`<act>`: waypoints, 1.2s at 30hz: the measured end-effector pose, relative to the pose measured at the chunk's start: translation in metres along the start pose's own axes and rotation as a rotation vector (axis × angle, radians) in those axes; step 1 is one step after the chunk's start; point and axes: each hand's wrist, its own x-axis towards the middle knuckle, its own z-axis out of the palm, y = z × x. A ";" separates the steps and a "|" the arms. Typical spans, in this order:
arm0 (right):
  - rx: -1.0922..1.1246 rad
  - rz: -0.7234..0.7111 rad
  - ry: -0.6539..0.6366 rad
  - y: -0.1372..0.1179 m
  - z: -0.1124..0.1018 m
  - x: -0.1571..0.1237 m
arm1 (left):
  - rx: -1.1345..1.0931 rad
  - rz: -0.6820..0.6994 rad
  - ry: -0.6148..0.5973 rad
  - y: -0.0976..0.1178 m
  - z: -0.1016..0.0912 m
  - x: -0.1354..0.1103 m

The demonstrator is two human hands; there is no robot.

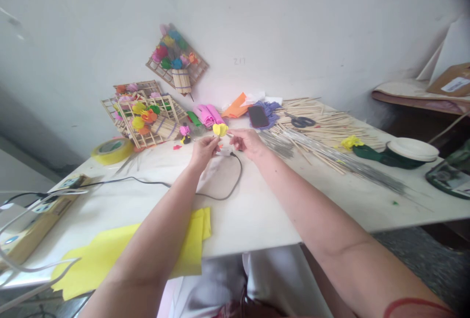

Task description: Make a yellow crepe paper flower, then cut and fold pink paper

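Observation:
Both arms reach out over a white table. My left hand is pinched closed under a small yellow paper flower and holds it up. My right hand is closed too, its fingertips meeting the left hand just below the flower; what it pinches is too small to make out. A black cable loops on the table right beneath both hands.
Wooden lattice frames with colourful paper flowers lean at the wall. Pink rolls, a phone, scissors, sticks and wires lie behind. Yellow tape, power strip, yellow paper, green dish.

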 end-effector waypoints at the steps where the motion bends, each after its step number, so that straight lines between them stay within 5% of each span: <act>1: 0.001 -0.001 -0.001 0.000 0.000 0.000 | -0.001 0.000 0.000 0.000 0.000 0.000; 15: 0.057 -0.031 0.021 0.009 0.004 0.003 | 0.081 0.048 0.040 0.000 0.001 0.001; 29: -0.134 -0.090 0.318 0.005 0.013 -0.005 | 0.275 0.152 0.057 -0.007 0.007 0.000; 36: -0.218 -0.118 0.334 0.008 0.010 0.000 | 0.268 0.135 0.040 -0.006 0.008 -0.001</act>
